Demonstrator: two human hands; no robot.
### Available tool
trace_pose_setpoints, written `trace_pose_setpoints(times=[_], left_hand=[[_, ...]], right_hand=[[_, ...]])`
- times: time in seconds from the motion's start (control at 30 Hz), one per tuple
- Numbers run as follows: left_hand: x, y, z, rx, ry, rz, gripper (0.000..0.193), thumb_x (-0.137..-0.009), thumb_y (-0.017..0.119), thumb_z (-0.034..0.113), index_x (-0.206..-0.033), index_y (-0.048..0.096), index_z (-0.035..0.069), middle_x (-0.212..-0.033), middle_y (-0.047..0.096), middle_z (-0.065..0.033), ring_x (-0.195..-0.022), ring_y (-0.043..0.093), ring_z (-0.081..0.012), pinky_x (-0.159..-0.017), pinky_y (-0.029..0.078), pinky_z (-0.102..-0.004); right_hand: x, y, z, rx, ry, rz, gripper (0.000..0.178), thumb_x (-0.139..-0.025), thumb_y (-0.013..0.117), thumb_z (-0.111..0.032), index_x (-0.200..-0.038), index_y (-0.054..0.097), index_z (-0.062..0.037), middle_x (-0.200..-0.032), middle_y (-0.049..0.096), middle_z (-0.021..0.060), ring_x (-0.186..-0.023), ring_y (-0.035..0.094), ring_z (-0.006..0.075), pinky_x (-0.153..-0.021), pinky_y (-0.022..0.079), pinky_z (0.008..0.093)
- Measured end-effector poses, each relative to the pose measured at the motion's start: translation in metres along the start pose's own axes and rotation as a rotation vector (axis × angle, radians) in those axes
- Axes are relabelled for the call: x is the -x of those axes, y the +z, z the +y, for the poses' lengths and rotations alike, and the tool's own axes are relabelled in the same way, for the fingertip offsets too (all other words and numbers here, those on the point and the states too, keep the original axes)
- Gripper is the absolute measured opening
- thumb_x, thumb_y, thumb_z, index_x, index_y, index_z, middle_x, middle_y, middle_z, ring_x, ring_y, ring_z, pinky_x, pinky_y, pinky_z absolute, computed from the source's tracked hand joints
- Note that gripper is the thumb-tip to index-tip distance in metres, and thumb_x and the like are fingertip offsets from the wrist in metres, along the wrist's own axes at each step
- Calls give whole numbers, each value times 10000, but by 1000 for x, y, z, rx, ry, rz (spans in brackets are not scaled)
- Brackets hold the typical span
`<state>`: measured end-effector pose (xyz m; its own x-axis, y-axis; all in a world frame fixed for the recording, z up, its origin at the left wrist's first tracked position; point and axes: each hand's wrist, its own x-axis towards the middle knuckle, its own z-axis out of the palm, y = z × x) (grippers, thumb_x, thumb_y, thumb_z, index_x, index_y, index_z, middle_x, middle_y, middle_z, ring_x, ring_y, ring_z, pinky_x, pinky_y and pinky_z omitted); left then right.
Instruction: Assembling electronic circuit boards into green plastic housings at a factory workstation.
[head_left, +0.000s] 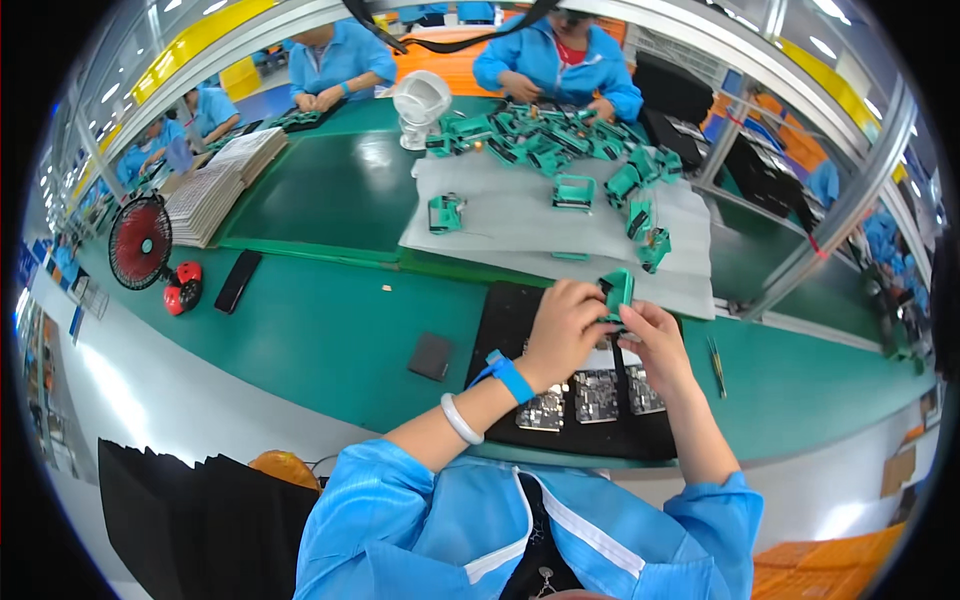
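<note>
A small green plastic housing [619, 287] is held up between my two hands, over the far edge of a black mat [500, 335]. My left hand [568, 322], with a blue strap and a pale bangle at the wrist, grips its left side with bent fingers. From the right, my right hand [655, 340] pinches its lower edge between thumb and fingers. Below my hands, circuit boards lie on the mat, among them a middle board [596, 396], a left board [541, 409] and a right board [644, 389]. My fingers hide part of the housing.
Beyond the mat, a white foam sheet [500, 215] bears many green housings [573, 191]. Tweezers [717, 366] lie at right, a dark square pad [431, 356] at left. Farther left are a phone [237, 281] and a fan [140, 242]. A co-worker [570, 60] sits opposite.
</note>
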<state>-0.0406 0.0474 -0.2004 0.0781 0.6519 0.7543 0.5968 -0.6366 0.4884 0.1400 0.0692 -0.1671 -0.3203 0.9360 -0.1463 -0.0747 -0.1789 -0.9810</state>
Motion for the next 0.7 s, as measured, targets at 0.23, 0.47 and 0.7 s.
trace_pose_setpoints(times=[0.23, 0.47, 0.7], left_hand=[[-24, -13, -10, 1055, -583, -163, 160, -961, 660, 194, -870, 654, 62, -824, 611, 64, -739, 479, -10, -693, 396, -207], [-24, -26, -31, 1209, -641, -236, 153, -972, 635, 168, -1056, 681, 48, -1001, 663, 44, -919, 558, -39, -872, 434, -224], [-20, -55, -47, 806, -648, -79, 368, -1025, 543, 290, -1257, 593, 8, -1243, 612, -68, -1100, 575, -152, -958, 445, -320]], right_hand=[[-26, -41, -14, 391, -514, -25, 752, -761, 831, -230, -1389, 487, -2, -1211, 632, 102, -1127, 576, 215, -1018, 410, 347], [-58, -21, -25, 342, -171, -417, 485, -798, 782, -111, -1234, 600, -3, -1090, 684, 41, -993, 619, 111, -890, 493, 295], [-89, -5, -45, 366, -166, -484, 501, -785, 772, -89, -1234, 569, 3, -1063, 680, 59, -923, 651, 132, -840, 527, 306]])
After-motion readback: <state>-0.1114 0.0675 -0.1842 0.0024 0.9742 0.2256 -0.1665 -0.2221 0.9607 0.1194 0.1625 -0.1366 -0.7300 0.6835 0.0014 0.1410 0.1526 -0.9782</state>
